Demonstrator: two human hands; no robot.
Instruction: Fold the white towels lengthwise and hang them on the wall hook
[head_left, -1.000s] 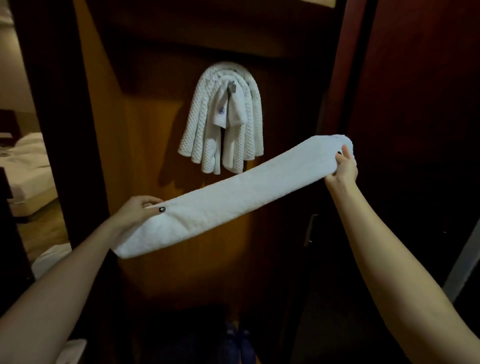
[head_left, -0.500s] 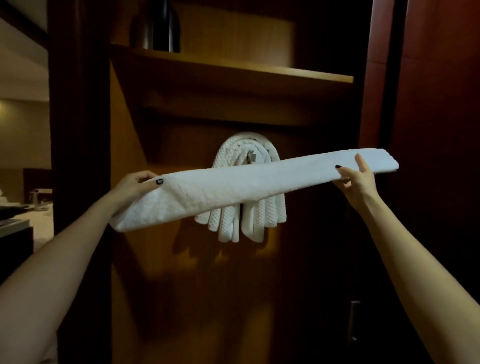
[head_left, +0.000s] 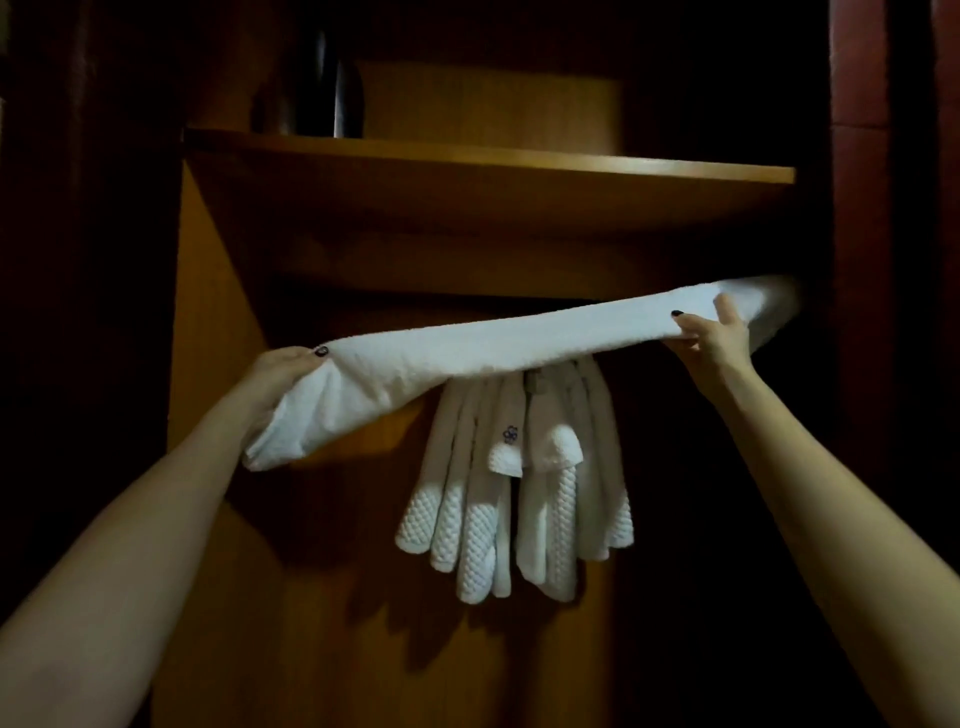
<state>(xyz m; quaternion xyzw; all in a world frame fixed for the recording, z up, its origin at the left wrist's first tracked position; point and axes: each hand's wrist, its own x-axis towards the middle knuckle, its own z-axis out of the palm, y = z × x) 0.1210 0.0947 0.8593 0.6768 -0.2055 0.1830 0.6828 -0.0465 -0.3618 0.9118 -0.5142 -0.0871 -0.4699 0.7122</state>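
Note:
A long folded white towel (head_left: 498, 343) stretches nearly level across the middle of the head view, just under the shelf. My left hand (head_left: 280, 376) grips its left end, which droops below the fingers. My right hand (head_left: 719, 332) pinches it near the right end, thumb on top. Behind and below it, several waffle-textured white towels (head_left: 514, 509) hang from the wall hook, whose top the held towel hides; a grey piece (head_left: 537, 382) shows just under the held towel.
A wooden shelf (head_left: 488, 161) juts out right above the towel, with a dark metal vessel (head_left: 322, 85) standing on it. Orange-brown wood panels (head_left: 218, 291) form the back and left side. A dark red wall (head_left: 857, 78) closes the right.
Both hands have lifted the folded towel from waist height up to just under the shelf. It now covers the top of the hanging towels and the hook.

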